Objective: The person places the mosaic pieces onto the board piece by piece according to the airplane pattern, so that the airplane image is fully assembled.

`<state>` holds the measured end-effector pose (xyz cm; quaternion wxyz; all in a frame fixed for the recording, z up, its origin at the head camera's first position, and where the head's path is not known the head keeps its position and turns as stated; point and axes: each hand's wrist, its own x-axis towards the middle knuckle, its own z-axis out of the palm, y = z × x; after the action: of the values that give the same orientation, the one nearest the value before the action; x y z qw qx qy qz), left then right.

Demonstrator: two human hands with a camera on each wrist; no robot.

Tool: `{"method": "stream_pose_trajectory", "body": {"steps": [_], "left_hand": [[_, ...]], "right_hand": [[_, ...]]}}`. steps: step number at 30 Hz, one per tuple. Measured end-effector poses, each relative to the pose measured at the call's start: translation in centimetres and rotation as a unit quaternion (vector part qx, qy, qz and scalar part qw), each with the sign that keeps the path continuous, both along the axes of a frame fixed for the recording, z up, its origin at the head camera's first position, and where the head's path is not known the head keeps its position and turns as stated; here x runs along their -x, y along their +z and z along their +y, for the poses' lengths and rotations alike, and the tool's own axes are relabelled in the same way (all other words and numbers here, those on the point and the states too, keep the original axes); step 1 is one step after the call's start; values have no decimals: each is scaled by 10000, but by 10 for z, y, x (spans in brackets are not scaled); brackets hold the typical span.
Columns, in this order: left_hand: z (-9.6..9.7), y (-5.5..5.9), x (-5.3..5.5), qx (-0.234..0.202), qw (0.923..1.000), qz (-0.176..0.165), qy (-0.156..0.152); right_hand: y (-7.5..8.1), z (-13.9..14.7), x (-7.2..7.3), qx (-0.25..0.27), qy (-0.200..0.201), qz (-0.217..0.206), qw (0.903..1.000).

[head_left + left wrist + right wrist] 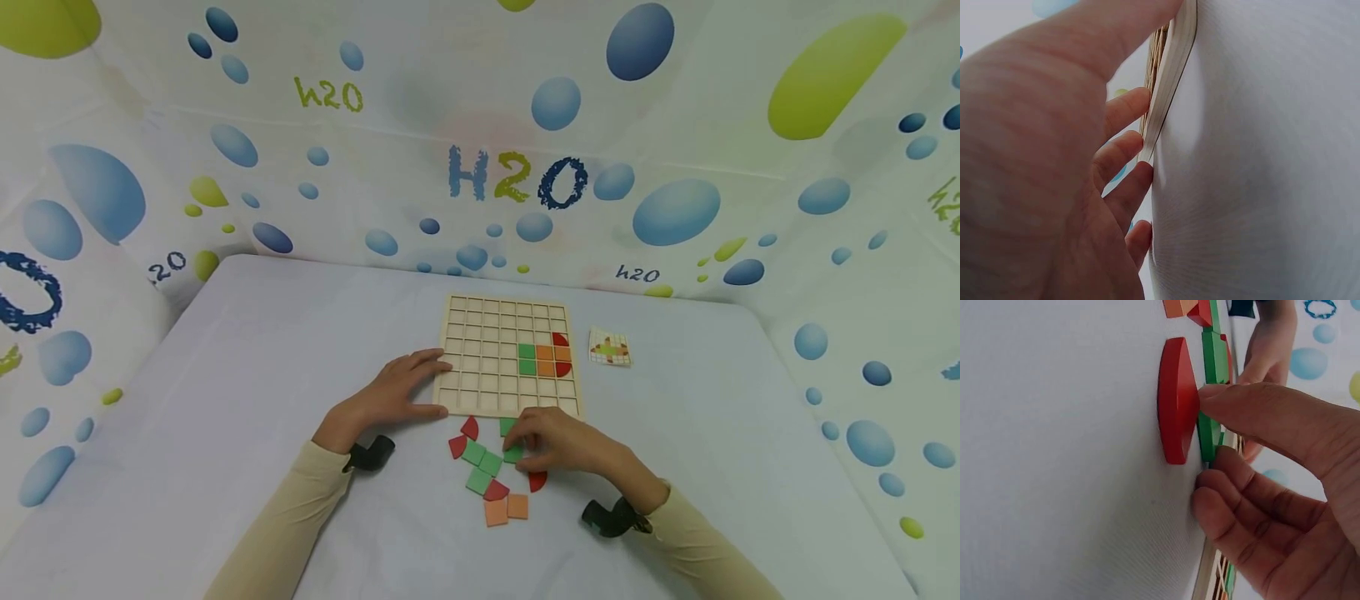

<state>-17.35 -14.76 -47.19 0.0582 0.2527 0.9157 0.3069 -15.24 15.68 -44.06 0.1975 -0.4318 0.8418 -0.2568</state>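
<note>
We saw, leftmost, the left hand [393, 390], fingers extended, touching the left edge of the wooden grid board [487, 350]; inlaid tiles [545, 359] occupied the board's right part. Loose red, green and orange pieces [491, 463] lay on the surface [675, 467] before it. We observed the right hand [564, 442] pinching a green square [513, 454]. A patterned card [610, 348] lay farther right, beside the board.
</note>
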Motion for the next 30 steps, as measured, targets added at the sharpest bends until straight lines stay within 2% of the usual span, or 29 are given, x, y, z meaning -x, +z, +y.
{"method": "stream_pose_trajectory", "body": {"steps": [7, 17, 30], "left_hand": [[0, 1, 0, 11, 10000, 7, 5], [1, 0, 0, -10, 10000, 60, -24], [0, 0, -1, -72, 10000, 46, -39]], "right_hand": [[3, 3, 1, -96, -37, 147, 9998], [2, 8, 5, 173, 177, -21, 9997], [0, 9, 21, 447, 119, 266, 9986]]}}
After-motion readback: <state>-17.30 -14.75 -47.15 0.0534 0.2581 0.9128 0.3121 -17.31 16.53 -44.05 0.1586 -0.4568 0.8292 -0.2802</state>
